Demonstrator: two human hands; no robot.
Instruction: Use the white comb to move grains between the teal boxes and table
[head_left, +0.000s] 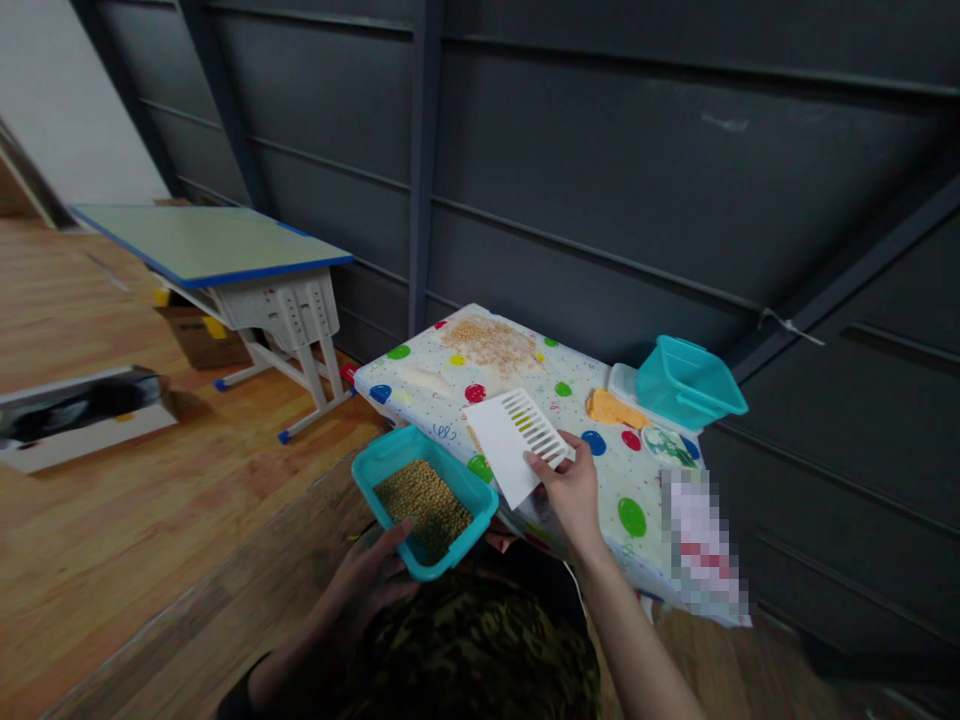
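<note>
My left hand (375,575) grips the near edge of a teal plastic tub (420,470) that is partly filled with brownish beans (424,503); the tub is held off the table's left edge. My right hand (574,490) pinches a white slotted card (517,438) and holds it tilted above the table with the dotted cloth (592,445). A heap of pale beans (493,342) lies on the cloth at the far end.
A second teal tub (690,380) stands tilted at the table's right end on a white lid, beside an orange cloth (611,408) and a small patterned dish (666,445). A blue-edged desk (217,245) stands to the left on the wooden floor. Behind runs a dark panelled wall.
</note>
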